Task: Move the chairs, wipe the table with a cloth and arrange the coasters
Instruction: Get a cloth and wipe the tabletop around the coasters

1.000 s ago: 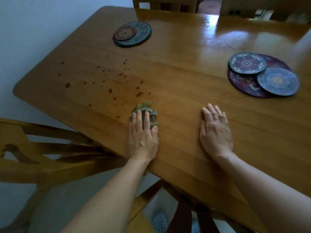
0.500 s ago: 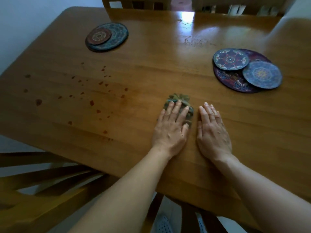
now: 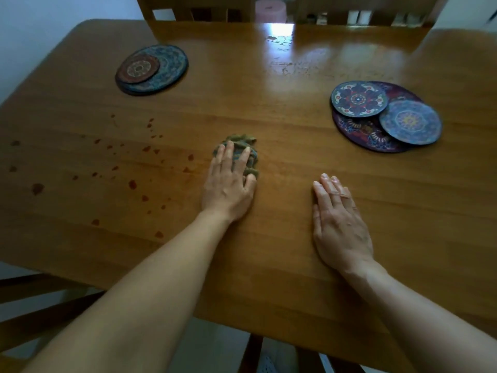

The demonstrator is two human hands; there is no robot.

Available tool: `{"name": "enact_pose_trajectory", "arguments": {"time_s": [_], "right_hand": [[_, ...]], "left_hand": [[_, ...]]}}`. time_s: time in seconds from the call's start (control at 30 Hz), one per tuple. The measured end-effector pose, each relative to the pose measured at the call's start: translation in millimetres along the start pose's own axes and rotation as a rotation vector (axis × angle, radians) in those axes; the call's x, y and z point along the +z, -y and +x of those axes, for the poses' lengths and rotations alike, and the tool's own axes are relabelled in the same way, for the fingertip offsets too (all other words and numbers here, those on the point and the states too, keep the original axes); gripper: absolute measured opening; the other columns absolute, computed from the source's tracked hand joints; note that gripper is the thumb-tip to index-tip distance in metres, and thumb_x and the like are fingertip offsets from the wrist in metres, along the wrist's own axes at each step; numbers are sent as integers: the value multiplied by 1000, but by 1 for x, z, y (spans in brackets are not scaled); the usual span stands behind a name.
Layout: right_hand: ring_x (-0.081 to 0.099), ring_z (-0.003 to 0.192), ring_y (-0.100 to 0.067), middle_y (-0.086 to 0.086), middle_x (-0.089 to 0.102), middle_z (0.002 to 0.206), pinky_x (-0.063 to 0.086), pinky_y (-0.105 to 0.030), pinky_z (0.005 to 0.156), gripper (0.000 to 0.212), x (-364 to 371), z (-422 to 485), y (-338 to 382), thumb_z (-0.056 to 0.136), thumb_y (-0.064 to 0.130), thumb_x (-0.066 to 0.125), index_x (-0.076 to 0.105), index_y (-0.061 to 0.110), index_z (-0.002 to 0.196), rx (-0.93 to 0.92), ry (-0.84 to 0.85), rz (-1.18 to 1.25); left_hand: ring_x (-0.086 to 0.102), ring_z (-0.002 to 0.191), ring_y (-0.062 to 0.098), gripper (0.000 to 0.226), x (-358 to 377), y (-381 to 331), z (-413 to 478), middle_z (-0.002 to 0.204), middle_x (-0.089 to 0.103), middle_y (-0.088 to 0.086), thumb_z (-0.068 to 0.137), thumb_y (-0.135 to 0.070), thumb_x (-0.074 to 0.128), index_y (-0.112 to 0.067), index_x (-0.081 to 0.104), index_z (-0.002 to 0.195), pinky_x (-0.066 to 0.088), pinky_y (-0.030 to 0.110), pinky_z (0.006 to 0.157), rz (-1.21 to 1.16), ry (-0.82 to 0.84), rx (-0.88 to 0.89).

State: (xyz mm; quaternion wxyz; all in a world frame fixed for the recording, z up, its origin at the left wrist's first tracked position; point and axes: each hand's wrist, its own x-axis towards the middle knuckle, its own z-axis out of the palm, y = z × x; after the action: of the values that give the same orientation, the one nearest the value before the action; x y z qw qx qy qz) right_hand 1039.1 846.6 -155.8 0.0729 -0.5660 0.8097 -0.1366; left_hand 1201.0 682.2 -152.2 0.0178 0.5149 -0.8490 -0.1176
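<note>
My left hand (image 3: 230, 181) presses flat on a crumpled green cloth (image 3: 243, 148) near the middle of the wooden table (image 3: 269, 251). Dark reddish spots (image 3: 131, 184) are scattered on the tabletop left of the cloth. My right hand (image 3: 338, 224) lies flat on the wood to the right, fingers together, holding nothing. A small patterned coaster sits on a larger round mat (image 3: 152, 69) at the far left. Two coasters (image 3: 359, 99) (image 3: 410, 121) overlap a big purple mat (image 3: 360, 130) at the right.
A wooden chair (image 3: 32, 313) stands by the table's near left edge. Two chair backs (image 3: 199, 8) rise behind the far edge. A glare patch and dried smears (image 3: 281, 41) mark the far middle of the tabletop.
My left hand first slid the cloth right beside my right hand, then back left and slightly forward. The right hand stayed flat. The camera view shifted.
</note>
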Motion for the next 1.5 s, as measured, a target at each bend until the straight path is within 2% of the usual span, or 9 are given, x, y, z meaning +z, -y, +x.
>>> {"name": "enact_pose_trajectory", "arguments": {"time_s": [0.23, 0.47, 0.63, 0.73, 0.87, 1.07, 1.3, 1.4, 1.5], "right_hand": [[18, 148, -22, -11, 29, 157, 10, -35, 121, 53, 4, 1, -1, 96, 16, 45, 35, 8, 148, -13, -30, 2], [22, 147, -24, -13, 31, 156, 10, -33, 120, 58, 1, 1, 0, 96, 11, 44, 27, 6, 150, 6, -34, 66], [19, 148, -22, -11, 30, 157, 8, -32, 120, 54, -2, 0, 0, 97, 12, 45, 31, 8, 149, -1, -16, 48], [18, 148, -22, -11, 29, 157, 8, -34, 121, 52, -1, 1, 1, 97, 14, 45, 35, 9, 148, 0, -3, 20], [17, 148, -23, -11, 27, 158, 9, -35, 121, 51, 1, 1, 0, 98, 15, 43, 34, 10, 149, -6, -1, 2], [20, 148, -24, -12, 31, 156, 11, -36, 121, 51, 5, 1, -2, 97, 15, 45, 37, 8, 147, -8, -35, 1], [26, 146, -27, -15, 35, 154, 18, -40, 120, 54, 7, 3, -2, 93, 17, 40, 39, 5, 145, -31, -55, 3], [24, 146, -26, -14, 34, 154, 16, -39, 120, 52, 5, 3, -2, 95, 19, 41, 39, 7, 145, -25, -45, 7], [23, 146, -26, -14, 33, 155, 15, -39, 121, 53, 3, 2, -2, 95, 21, 36, 39, 7, 145, -24, -42, 13]], "left_hand": [[-2, 151, 20, 55, 7, -44, 58, 165, 4, 0, 100, -41, 30, -36, 18, 154, 0, 37, 122, 2, -2, 18], [9, 150, 18, 57, 21, -68, -61, 162, 20, 0, 92, -45, 30, -31, 40, 146, 11, 39, 122, -80, 29, 339], [8, 151, 16, 50, 17, -26, -119, 161, 21, 0, 93, -42, 42, -25, 45, 140, 12, 37, 122, -70, 77, 465], [12, 150, 21, 53, 16, -18, -87, 161, 22, 6, 91, -42, 38, -22, 43, 139, 17, 41, 121, -37, 32, 357], [5, 151, 22, 59, 12, -30, -12, 164, 10, 6, 95, -43, 35, -23, 30, 151, 7, 37, 122, -6, -13, 126], [-2, 151, 21, 56, 11, -64, 73, 165, 4, 3, 101, -39, 30, -28, 20, 154, 1, 37, 122, -4, -15, -17], [5, 151, 20, 53, 25, -96, 11, 164, 12, 0, 99, -40, 34, -31, 30, 151, 4, 37, 121, -42, -8, 175], [11, 150, 20, 59, 26, -80, -44, 162, 20, 1, 93, -44, 26, -29, 36, 149, 8, 38, 121, -84, -8, 223], [10, 150, 16, 55, 21, -39, -92, 162, 20, -1, 95, -43, 33, -30, 35, 148, 13, 38, 122, -47, 15, 260]]}}
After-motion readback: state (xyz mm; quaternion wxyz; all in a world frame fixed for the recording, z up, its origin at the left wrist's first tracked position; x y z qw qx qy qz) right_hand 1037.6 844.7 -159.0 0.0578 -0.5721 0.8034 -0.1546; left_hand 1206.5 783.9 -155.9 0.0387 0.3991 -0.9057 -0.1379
